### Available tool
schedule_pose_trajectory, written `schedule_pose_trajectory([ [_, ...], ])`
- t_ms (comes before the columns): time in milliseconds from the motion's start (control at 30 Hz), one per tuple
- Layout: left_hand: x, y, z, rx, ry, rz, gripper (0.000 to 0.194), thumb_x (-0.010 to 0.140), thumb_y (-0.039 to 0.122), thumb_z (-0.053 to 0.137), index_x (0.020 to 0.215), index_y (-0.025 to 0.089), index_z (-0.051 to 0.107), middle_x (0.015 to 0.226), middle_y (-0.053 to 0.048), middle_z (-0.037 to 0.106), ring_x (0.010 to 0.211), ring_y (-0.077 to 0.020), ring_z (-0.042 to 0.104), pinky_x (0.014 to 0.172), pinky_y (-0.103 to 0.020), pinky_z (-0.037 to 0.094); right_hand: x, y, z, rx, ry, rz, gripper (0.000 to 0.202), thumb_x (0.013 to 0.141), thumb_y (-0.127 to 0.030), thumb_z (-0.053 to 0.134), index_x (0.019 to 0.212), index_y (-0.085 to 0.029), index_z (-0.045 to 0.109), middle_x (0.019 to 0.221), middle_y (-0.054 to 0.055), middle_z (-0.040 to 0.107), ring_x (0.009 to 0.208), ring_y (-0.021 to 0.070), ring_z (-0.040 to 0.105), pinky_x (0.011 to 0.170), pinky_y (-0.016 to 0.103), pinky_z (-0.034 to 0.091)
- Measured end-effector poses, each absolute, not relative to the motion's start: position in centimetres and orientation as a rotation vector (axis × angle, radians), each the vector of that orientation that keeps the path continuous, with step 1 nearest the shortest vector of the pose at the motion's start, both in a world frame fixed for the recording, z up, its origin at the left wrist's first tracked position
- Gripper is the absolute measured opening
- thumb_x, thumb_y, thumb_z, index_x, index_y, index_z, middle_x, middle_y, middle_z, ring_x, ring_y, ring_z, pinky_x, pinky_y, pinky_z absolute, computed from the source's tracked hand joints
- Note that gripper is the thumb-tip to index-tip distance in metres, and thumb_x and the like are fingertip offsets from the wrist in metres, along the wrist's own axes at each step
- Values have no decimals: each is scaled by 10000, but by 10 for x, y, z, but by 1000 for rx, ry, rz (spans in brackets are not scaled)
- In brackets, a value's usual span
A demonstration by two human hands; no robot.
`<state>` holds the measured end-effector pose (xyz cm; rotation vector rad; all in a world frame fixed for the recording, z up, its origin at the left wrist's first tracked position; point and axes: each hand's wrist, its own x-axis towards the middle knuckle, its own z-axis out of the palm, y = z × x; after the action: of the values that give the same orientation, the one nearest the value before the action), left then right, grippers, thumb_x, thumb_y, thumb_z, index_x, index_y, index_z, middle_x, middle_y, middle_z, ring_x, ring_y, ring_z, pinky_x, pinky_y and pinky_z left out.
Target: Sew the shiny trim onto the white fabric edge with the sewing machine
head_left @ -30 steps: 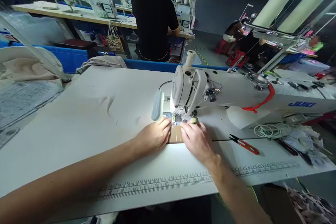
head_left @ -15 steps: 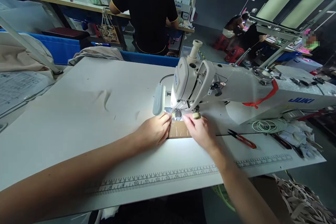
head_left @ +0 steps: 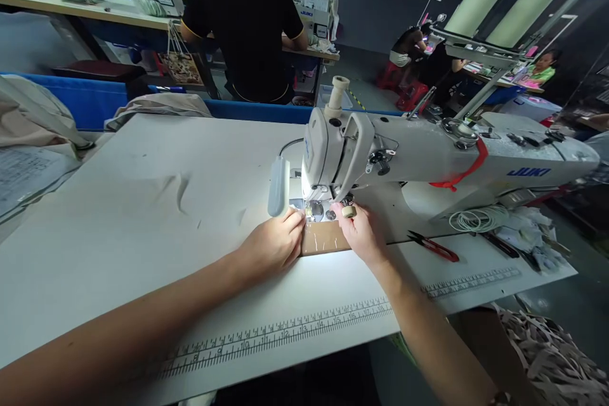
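A white sewing machine (head_left: 419,155) stands on the table, its lit needle area between my hands. My left hand (head_left: 276,242) rests just left of the presser foot (head_left: 314,209), thumb and fingers pressed together; what they pinch, if anything, is too small to make out. To the right of the foot is my right hand (head_left: 360,233), fingers drawn together beside the round knob (head_left: 349,210), the fingertips partly hidden by it. Any piece held there cannot be made out. Below the needle area lies a brown cover plate (head_left: 324,240) with several pale marks, between the two hands.
Red-handled thread snips (head_left: 434,246) lie right of my right hand. Beyond them are a coil of pale cord (head_left: 478,219) and fabric scraps (head_left: 518,228). A printed ruler (head_left: 285,334) runs along the front edge. A person in a black shirt (head_left: 240,25) sits ahead.
The view has shifted, so most things appear farther left. My right fingertips have moved slightly up beside the knob, uncovering a dark round spot on the plate. My left hand stays beside the foot.
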<state>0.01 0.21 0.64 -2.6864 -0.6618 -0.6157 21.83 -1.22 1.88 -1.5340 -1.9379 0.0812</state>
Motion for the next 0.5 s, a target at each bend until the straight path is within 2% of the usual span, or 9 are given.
schedule_pose_trajectory([
  [200,-2,9,1,-2752,-673,-636,342,944,140,379,1090,-7,651,1061,-209,663,997,-271,614,843,-368,549,213,-16,19,-1486,-1998,120,328,1009,-292,433,710,-220,548,655,34,664,613,161,583,649,259,426],
  [400,-4,13,-1,-2776,-731,-604,352,961,163,361,1110,14,643,1092,-198,662,1025,-282,611,798,-373,561,215,-7,13,-1560,-1953,66,266,954,-212,497,697,-216,569,631,43,664,577,168,577,599,263,400],
  [500,-3,12,1,-2772,-747,-593,366,965,164,332,1090,34,650,1075,-186,669,1000,-271,614,767,-363,564,217,-4,12,-1574,-1953,56,280,961,-251,508,690,-220,573,632,41,668,574,165,578,593,258,397],
])
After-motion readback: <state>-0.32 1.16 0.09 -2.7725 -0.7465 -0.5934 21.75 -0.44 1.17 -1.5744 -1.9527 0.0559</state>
